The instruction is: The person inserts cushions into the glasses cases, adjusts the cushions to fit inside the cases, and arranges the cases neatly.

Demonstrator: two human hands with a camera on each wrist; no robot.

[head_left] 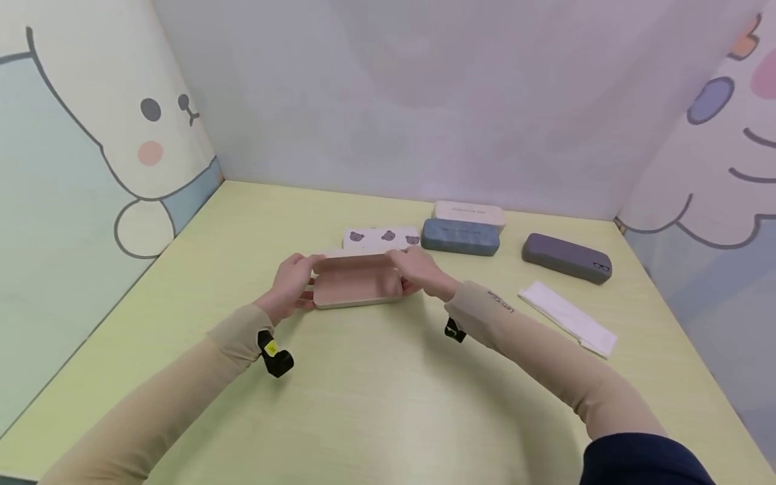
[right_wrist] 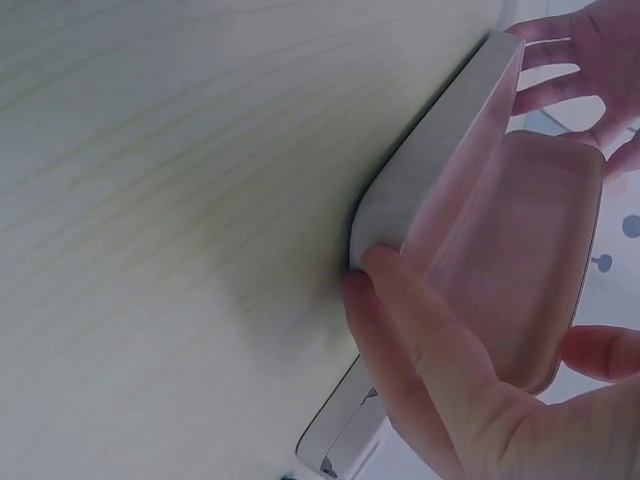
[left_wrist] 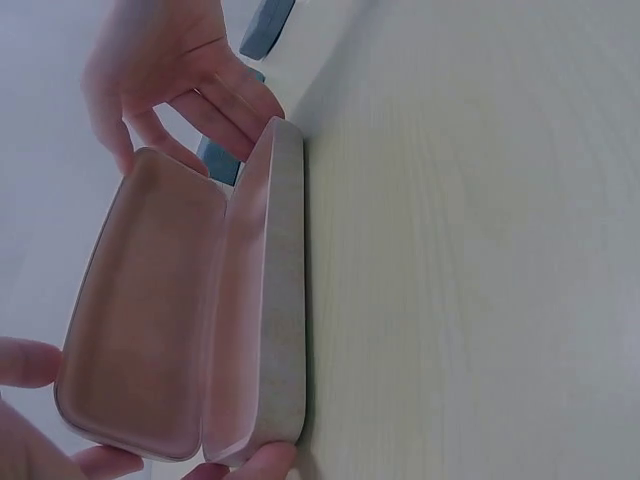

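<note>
An opened glasses case [head_left: 358,289] with a pink lining and a pale outer shell rests on the table, its lid raised at the back. My left hand [head_left: 289,288] holds its left end, thumb at the lid's edge and fingers against the lower half. At the other end my right hand [head_left: 422,271] grips in the same way, thumb on the lid. The left wrist view shows the pink inside of the lid [left_wrist: 150,310] with nothing in it. In the right wrist view, two fingers [right_wrist: 430,340] press the bottom shell's corner.
Behind the case lies a white case with bear faces [head_left: 388,237]. To its right are a blue case [head_left: 461,237], a pale pink case [head_left: 469,211] and a dark grey case [head_left: 566,258]. A folded white cloth [head_left: 570,318] lies at the right.
</note>
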